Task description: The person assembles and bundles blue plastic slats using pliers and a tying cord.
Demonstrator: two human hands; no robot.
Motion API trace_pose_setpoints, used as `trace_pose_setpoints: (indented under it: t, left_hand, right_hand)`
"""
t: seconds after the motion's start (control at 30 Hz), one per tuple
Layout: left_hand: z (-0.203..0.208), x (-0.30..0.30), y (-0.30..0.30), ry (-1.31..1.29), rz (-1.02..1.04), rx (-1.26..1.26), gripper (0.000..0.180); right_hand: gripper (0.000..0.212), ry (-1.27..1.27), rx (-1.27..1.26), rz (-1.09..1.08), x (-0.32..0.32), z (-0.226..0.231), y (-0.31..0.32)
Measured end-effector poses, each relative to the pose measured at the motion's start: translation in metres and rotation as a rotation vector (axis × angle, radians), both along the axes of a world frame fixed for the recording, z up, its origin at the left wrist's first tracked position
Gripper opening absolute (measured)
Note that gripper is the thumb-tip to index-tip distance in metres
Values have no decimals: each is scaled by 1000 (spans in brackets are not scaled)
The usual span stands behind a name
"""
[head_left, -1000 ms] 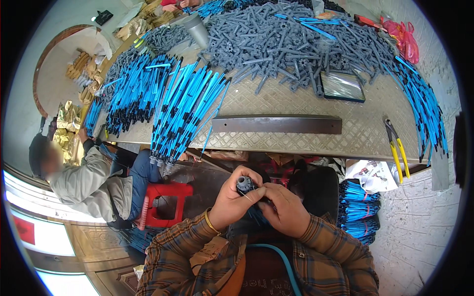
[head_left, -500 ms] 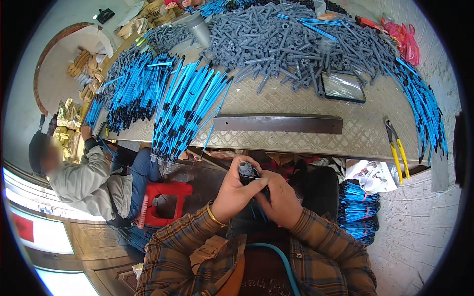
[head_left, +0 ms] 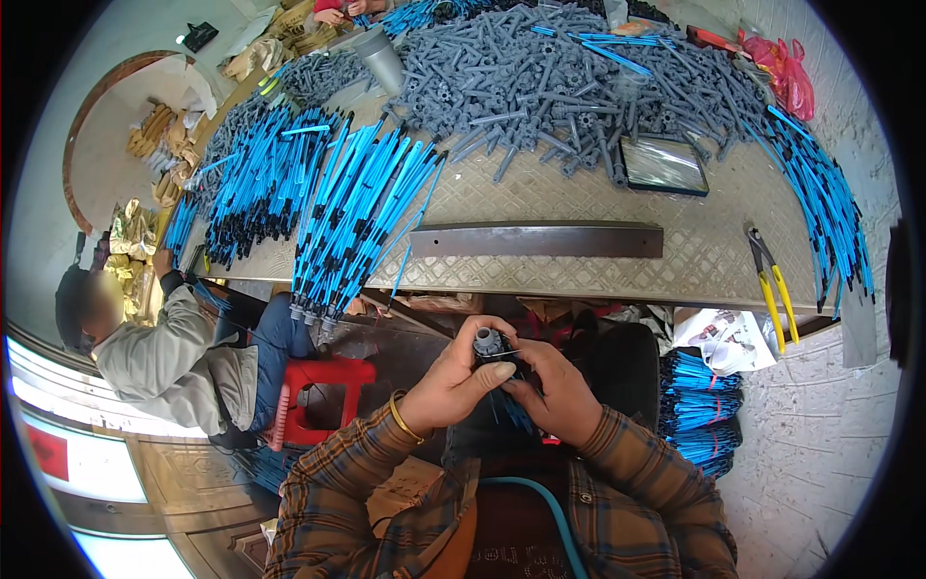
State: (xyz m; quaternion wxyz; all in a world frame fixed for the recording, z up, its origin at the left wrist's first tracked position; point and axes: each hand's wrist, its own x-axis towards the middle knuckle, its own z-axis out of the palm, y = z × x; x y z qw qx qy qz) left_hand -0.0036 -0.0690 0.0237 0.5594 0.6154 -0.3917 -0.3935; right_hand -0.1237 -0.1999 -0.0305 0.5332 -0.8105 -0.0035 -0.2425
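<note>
- Gold-coloured bags stand in a stack at the far left; what they hold cannot be seen.
- A grey cylindrical canister stands at the back of the bench, beside the heap of grey plastic fittings; its contents are hidden from here.
- The left hand is curled round a dark grey plastic fitting, its thumb laid across the near side.
- That fitting sits between the two hands, in front of the person's body and apart from the bench, round open neck upward. It looks light, stiff and rather smooth, so it could slip; the thicker body below the neck seems the best hold. Thin blue strips show beneath the hands and would probably bend; whether they join it is hidden.
- The right hand has thumb and fingers closed in at the fitting's lower right side; its exact grip cannot be told.
- A white printed plastic bag hangs by the bench edge, contents unseen.
- A pink plastic bag lies at the back right, contents unclear.
</note>
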Motion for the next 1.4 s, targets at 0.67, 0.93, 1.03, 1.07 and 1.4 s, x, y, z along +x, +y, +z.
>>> trace_pose_setpoints:
  t: [0.67,0.93,1.03,1.07,1.4]
  left_hand:
    - [7,7,-3,-245,-144,84,39]
    - [0,6,-5,-325,-168,-39,43]
    - [0,6,-5,-326,-194,-68,43]
    - [2,7,-5,-321,-215,-65,44]
    - [-2,9,-3,-230,-209,-76,46]
  right_hand:
    - [41,27,79,32,-10,2,-4]
    - [42,30,121,67,-13,1,-5]
    - [43,41,133,72,-15,1,-4]
    - [43,48,124,65,-16,1,-5]
    - [43,41,101,78,-18,-2,-7]
